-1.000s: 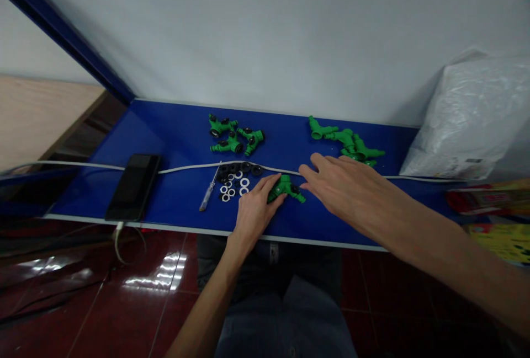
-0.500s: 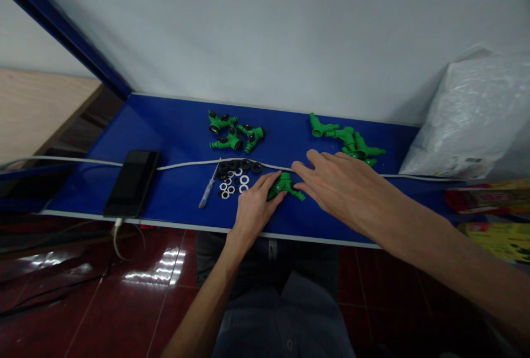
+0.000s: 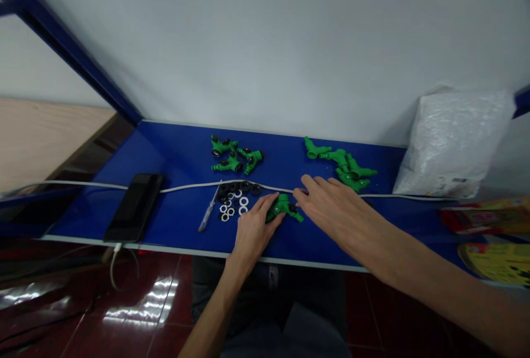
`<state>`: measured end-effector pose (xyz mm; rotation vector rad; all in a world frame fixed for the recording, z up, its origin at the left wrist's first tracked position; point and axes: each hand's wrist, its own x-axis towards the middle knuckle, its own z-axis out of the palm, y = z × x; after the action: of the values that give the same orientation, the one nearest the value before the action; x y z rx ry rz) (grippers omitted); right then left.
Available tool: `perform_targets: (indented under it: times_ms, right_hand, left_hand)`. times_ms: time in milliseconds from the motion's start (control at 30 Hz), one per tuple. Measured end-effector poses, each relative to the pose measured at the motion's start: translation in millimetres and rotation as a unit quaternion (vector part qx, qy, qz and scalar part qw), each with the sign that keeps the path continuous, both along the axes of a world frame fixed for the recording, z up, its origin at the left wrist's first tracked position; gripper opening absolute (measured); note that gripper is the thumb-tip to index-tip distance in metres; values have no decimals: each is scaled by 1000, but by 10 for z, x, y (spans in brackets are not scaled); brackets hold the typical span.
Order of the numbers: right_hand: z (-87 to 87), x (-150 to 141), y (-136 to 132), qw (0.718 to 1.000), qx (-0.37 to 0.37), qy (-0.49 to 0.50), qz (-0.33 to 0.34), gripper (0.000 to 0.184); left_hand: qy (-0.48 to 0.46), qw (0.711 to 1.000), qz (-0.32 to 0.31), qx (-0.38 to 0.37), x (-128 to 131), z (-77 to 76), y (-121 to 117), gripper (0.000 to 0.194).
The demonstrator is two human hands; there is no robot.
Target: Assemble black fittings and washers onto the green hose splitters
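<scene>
A person's left hand [image 3: 253,229] clasps a green fitting [image 3: 283,203] just below the center of the frame on a blue counter [image 3: 178,160], thumb and fingers closed around its left side, while the right hand [image 3: 329,202] leans in from the right. A second earlier the right hand's fingertips stood apart from the fitting; now they have closed in beside its black piece [image 3: 293,210], fingers curled and drawn together, though whether they grip it cannot be told. The left hand keeps its hold, and the counter sits lower in the frame than before. The left forearm [image 3: 217,303] rises from the bottom edge; the right forearm [image 3: 418,267] slants in from the lower right, back of the hand up. White rings [image 3: 243,202] and a screwdriver [image 3: 207,215] lie left of center
</scene>
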<state>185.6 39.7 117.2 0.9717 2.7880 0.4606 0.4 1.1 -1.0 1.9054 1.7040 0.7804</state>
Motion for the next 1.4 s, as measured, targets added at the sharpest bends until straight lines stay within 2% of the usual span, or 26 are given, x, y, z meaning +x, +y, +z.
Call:
perform_targets:
  times_ms: [67,133,300,367,567,767,867,1000,1067,1133,1267,1333,1400]
  right_hand:
    - [-58,38,-3,1000,-7,4,17,72]
    - [-101,56,-9,1000,-14,12,25,79]
    - [-86,-44,-66,1000,12,24,-13,49]
    - [-49,-66,-116,999,35,29,-20,44]
    - [8,2,-233,999,25,46,-3,54]
    - [-14,-23,-155,999,31,8,1,59]
    - [-27,-17,-82,1000,27,-11,1,50]
    - [-45,-34,4,999,30,-1,-16,25]
    - [-66,-38,18,999,35,4,-23,19]
    - [-94,-19,5,999,31,16,-7,29]
    - [-127,43,-94,998,28,46,34,71]
    - [-115,50,-146,998,31,41,31,74]
    - [-95,38,-165,999,32,34,22,68]
  left_hand:
    - [-1,1000,0,2,-4,-8,0,48]
    - [-3,1000,1,3,-6,-10,-1,47]
    - [-12,1000,0,0,-3,-5,-8,48]
    - [-13,1000,2,-2,-1,-12,-9,48]
    - [-22,1000,1,0,-8,-20,-14,47]
    - [-16,1000,6,-9,-3,-8,-15,47]
    - [-13,1000,6,-7,-1,-9,-14,47]
    - [-14,1000,7,-4,-4,-16,-14,48]
    - [-15,1000,6,-3,-6,-19,-15,49]
    - [-16,1000,4,-2,-7,-18,-16,50]
    - [-18,1000,0,-3,-10,-5,-17,48]
    - [-19,1000,0,-3,-10,-1,-17,48]
    - [-20,1000,0,-3,-9,-2,-15,48]
